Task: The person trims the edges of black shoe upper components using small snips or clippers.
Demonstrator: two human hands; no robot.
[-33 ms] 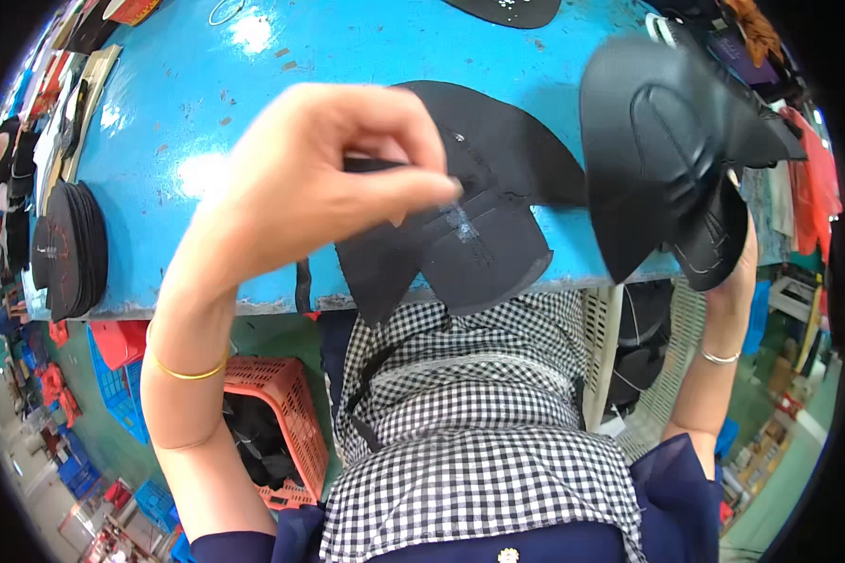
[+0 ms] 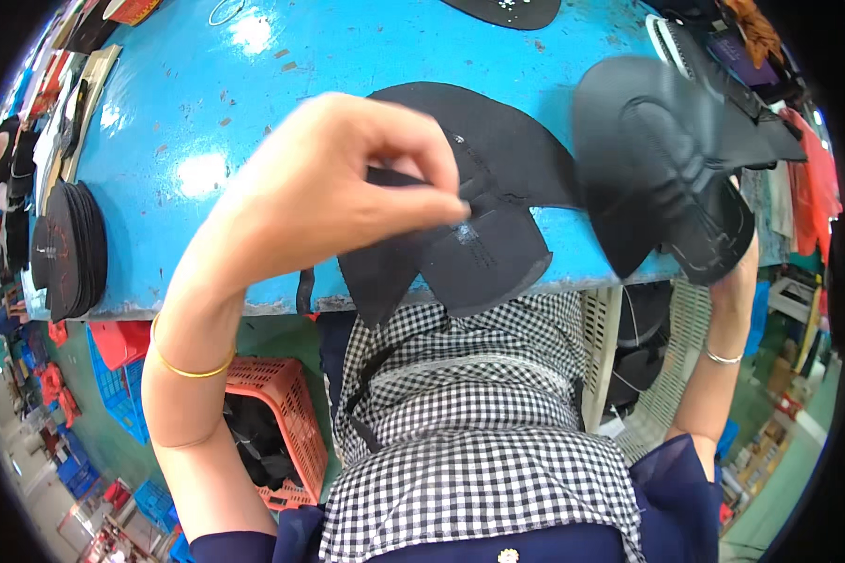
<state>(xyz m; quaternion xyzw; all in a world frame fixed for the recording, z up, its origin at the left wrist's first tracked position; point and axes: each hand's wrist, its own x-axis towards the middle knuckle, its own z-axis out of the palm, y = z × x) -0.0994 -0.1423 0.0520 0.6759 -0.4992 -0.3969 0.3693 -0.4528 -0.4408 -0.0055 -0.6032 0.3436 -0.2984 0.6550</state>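
My left hand point(image 2: 347, 192) is raised over the table with thumb and forefinger pinched together. Whatever the pinch holds, if anything, is too small to make out. Beneath it, a flat black cut piece point(image 2: 497, 258) with seams and a shiny whitish patch lies on the blue table point(image 2: 188, 122), its lower flaps reaching over the front edge. On the right, my right hand point(image 2: 737, 272) grips a black leather-like piece point(image 2: 629, 141) with stitched outlines, lifted above the table's edge. That piece hides most of the hand's fingers and is partly blurred.
A stack of black pieces point(image 2: 75, 249) sits at the table's left end. Dark goods point(image 2: 751, 94) crowd the far right. Below the edge are an orange basket point(image 2: 302, 422) with black scraps and a pale crate point(image 2: 599, 352). Another black piece point(image 2: 507, 11) lies at the back.
My left hand has moved slightly right and down, still pinched. The black leather-like piece in my right hand has shifted a little, its upper edge lower and farther left.
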